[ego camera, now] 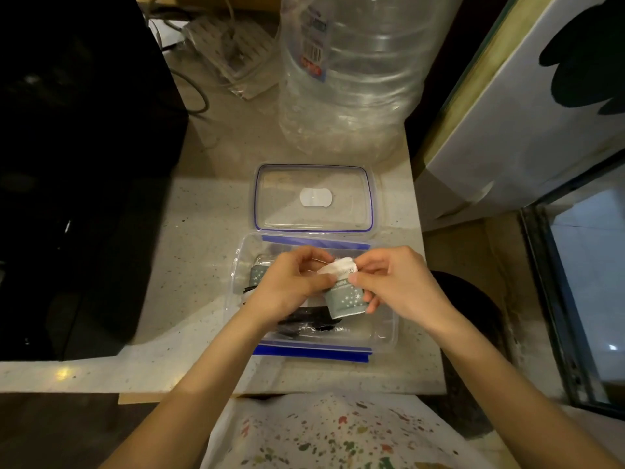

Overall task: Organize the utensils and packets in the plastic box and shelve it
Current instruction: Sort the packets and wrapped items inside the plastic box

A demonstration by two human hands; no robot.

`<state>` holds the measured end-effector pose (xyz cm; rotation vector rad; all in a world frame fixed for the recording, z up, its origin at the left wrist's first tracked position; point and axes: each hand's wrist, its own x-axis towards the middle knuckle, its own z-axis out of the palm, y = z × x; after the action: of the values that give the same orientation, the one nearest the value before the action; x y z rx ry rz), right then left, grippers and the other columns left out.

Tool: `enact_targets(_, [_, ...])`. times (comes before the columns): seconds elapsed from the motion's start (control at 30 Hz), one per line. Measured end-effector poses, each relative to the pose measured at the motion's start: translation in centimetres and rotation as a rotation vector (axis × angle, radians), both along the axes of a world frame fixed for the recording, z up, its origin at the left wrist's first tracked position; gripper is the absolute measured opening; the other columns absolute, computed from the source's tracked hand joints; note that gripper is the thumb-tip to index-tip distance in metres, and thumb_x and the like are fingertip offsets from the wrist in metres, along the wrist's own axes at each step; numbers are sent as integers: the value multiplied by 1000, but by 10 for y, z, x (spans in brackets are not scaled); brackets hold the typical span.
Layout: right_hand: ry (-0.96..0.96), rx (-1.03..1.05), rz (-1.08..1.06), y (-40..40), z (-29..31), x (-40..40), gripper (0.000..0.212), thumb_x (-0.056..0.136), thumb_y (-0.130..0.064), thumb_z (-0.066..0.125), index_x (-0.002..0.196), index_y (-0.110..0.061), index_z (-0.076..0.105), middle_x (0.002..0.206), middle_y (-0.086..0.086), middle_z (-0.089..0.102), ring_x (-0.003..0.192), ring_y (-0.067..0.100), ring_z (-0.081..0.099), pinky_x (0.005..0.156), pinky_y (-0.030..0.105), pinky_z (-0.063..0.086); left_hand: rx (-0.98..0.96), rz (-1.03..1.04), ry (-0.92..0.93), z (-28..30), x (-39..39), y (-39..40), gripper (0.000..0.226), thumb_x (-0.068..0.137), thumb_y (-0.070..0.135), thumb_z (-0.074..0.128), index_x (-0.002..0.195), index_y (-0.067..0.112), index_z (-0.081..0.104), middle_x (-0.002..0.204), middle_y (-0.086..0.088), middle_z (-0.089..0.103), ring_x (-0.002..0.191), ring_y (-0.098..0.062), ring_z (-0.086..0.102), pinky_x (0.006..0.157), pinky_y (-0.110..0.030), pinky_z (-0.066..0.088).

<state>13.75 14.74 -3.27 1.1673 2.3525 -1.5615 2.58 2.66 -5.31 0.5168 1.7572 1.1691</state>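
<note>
Over the open plastic box (385, 328) on the tabletop (189, 265), our left hand (287, 286) and right hand (395, 282) together pinch small packets (345, 292); black utensils (304, 321) lie inside, its lid (313, 198) just beyond.

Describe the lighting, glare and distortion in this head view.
Head view: dim, warm light; the far left is nearly black; the wide lens bows the counter edge and splays the forearms; soft glare on the clear lid and big bottle; both hands look slightly soft.
</note>
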Motion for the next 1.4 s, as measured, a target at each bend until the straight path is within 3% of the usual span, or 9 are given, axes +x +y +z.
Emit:
enact_targets(0.13, [-42, 57, -48, 2, -1, -2, 17, 84, -4, 65, 102, -3, 64, 75, 11, 67, 49, 16, 62, 44, 21, 55, -73, 40, 152, -7, 1, 1, 10, 81, 3, 65, 91, 1, 63, 83, -20, 71, 74, -23, 69, 72, -28, 57])
enact_targets(0.27, [-147, 277, 21, -6, -9, -11, 19, 89, -7, 59, 107, -9, 60, 87, 10, 66, 66, 20, 67, 65, 34, 60, -115, 44, 290, -11, 4, 6, 8, 79, 4, 67, 85, 0, 65, 74, -16, 72, 66, -20, 71, 68, -25, 59])
enact_targets(0.43, [-269, 565, 223, -14, -11, -22, 17, 92, -8, 53, 107, -5, 58, 102, 14, 63, 86, 25, 62, 63, 25, 41, -132, 5, 469, -14, 4, 9, 2, 79, 5, 66, 80, 4, 66, 69, -12, 73, 61, -15, 70, 69, -27, 58])
enact_targets(0.6, [-212, 646, 226, -16, -8, -17, 20, 92, -15, 55, 110, -8, 60, 99, 10, 66, 86, 22, 64, 71, 27, 51, -236, -152, 743, -8, -4, -8, 17, 83, 11, 60, 100, 10, 65, 93, -8, 70, 85, -20, 64, 78, -31, 54])
enact_targets(0.77, [18, 631, 302, -18, 0, -36, 18, 92, -18, 54, 103, -12, 68, 96, 6, 70, 85, 20, 64, 77, 32, 54, -282, -285, 925, -5, 11, -26, 30, 90, 22, 51, 117, 9, 55, 122, -9, 54, 114, -24, 49, 94, -33, 44])
enact_targets(0.93, [51, 602, 686, -29, -8, -69, 27, 96, -21, 47, 119, -18, 61, 118, 3, 64, 106, 22, 59, 89, 39, 48, -282, -263, 996, -12, 29, -41, 46, 91, 37, 28, 121, 10, 52, 121, -6, 55, 113, -21, 50, 94, -31, 42])
enact_targets(1.07, [21, 781, 963, -40, -28, -84, 23, 94, -16, 48, 116, -14, 55, 114, 6, 59, 93, 26, 62, 70, 38, 50, -258, -286, 962, -13, 33, -45, 61, 85, 44, 16, 122, 15, 54, 123, -4, 58, 115, -17, 51, 99, -30, 42])
enact_targets(1.2, [-10, 786, 995, -47, -35, -96, 22, 96, -18, 45, 108, -8, 60, 109, 9, 59, 90, 27, 63, 62, 33, 44, -274, -282, 970, -12, 33, -49, 46, 87, 38, 29, 97, 15, 67, 94, -2, 70, 89, -15, 63, 76, -29, 54])
enact_targets(1.4, [-31, 720, 866, -58, -43, -100, 13, 90, -4, 49, 98, -5, 60, 103, 10, 61, 85, 25, 62, 61, 32, 44, -285, -244, 984, -9, 34, -49, 32, 83, 27, 40, 67, 17, 66, 63, 0, 68, 60, -12, 60, 52, -24, 47])
